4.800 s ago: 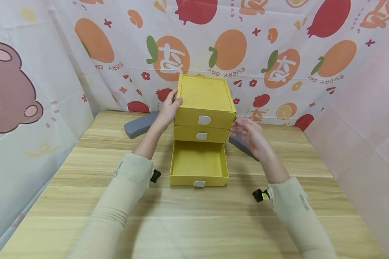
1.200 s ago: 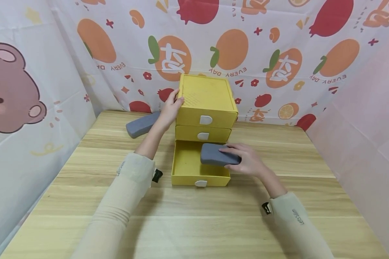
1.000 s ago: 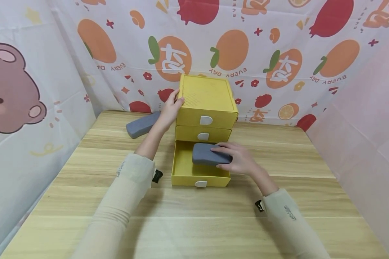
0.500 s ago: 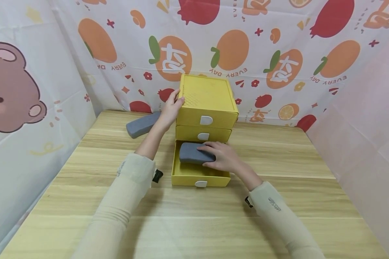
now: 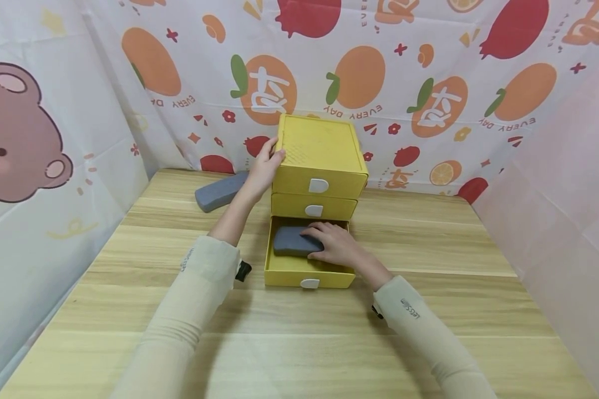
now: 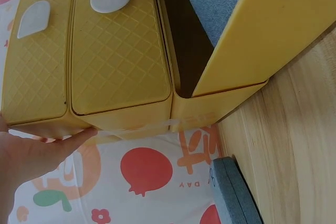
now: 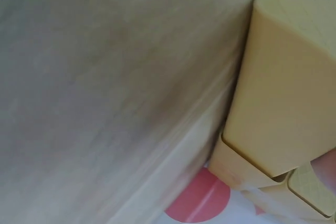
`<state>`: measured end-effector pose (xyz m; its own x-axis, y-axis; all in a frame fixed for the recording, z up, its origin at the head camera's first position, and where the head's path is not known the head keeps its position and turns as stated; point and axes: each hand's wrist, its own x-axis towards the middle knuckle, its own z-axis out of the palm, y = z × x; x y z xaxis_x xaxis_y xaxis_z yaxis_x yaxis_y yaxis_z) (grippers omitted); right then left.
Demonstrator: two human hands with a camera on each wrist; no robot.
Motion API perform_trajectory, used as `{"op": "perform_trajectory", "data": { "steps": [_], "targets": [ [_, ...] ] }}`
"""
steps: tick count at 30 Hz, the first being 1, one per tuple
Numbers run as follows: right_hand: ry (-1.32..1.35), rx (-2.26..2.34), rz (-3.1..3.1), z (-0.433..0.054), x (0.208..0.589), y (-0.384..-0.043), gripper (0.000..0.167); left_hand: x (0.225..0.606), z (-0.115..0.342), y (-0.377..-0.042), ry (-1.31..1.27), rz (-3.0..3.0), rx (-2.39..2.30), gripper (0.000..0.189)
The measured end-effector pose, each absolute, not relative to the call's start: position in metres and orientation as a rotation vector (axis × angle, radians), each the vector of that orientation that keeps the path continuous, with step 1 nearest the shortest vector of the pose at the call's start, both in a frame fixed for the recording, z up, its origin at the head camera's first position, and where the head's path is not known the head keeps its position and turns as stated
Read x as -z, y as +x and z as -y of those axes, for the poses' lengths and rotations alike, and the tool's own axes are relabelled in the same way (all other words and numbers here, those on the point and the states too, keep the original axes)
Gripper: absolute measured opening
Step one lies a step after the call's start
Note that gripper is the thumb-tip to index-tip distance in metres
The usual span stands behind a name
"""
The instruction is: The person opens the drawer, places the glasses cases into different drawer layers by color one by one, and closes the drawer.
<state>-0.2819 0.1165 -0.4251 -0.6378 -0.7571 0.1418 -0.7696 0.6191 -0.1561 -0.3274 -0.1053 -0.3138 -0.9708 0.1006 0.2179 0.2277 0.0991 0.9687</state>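
Note:
A yellow three-drawer cabinet (image 5: pixel 319 144) stands with its bottom drawer (image 5: pixel 289 277) pulled out. My left hand (image 5: pixel 264 170) rests against the cabinet's upper left side, thumb at the top edge; the left wrist view has the fingers of that hand (image 6: pixel 31 156) laid along the side wall. Inside the bottom drawer, my right hand (image 5: pixel 333 244) grips the right end of a grey glasses case (image 5: pixel 292 241), fingers over its top and thumb at the near side. The case lies crosswise, low between the drawer walls. In the right wrist view, the drawer's outer wall (image 7: pixel 289 93) hides most of the hand.
A second grey glasses case (image 5: pixel 217 194) lies on the wooden table (image 5: pixel 299 343), left of the cabinet behind my left forearm. Two upper drawers (image 5: pixel 299 205) with white tabs are closed. A fruit-print cloth (image 5: pixel 179 127) hangs close behind the cabinet.
My right hand has taken the glasses case from the table right of the cabinet, carried it left over the bottom drawer and lowered it inside. My left hand has stayed on the cabinet.

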Motion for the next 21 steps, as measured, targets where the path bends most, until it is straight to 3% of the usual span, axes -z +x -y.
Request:
{"op": "perform_trajectory", "data": {
  "steps": [14, 21],
  "targets": [
    [1.3, -0.305, 2.785, -0.1162, 0.4309, -0.2821, 0.06, 0.3125, 0.1052, -0.3278, -0.326, 2.269, 2.002, 0.056],
    [1.332, -0.144, 2.648, -0.1187, 0.4316, -0.2799, 0.054, 0.3131, 0.1048, -0.3279, -0.331, 2.255, 2.016, 0.056]
  ]
}}
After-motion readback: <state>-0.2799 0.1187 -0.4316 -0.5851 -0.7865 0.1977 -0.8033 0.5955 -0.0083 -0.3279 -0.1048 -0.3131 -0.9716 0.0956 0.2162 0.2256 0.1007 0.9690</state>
